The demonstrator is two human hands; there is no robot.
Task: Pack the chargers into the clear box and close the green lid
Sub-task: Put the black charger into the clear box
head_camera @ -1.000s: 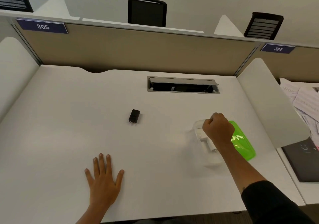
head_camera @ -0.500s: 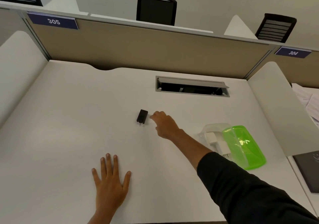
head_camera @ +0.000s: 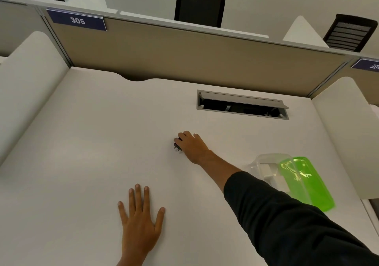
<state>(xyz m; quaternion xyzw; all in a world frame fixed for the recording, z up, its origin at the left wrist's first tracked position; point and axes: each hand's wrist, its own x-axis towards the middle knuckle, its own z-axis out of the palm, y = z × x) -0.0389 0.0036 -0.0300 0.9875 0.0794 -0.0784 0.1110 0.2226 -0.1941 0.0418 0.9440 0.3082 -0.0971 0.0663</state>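
The white desk [head_camera: 82, 142] is sitting inside a beige-partitioned cubicle. The right hand [head_camera: 191, 145] is closing its fingers around the black charger [head_camera: 177, 145] at mid-desk. The left hand [head_camera: 140, 222] is resting flat, fingers spread. The clear box [head_camera: 264, 167] is holding a white charger [head_camera: 267, 171], with the green lid [head_camera: 307, 183] lying open beside it.

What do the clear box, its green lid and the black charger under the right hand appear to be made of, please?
Clear box: probably thin plastic, glossy; the white charger inside shows through its wall.
Green lid: translucent plastic, shiny, with bright reflections.
Black charger: likely hard matte plastic with metal prongs, though the right hand hides most of it.
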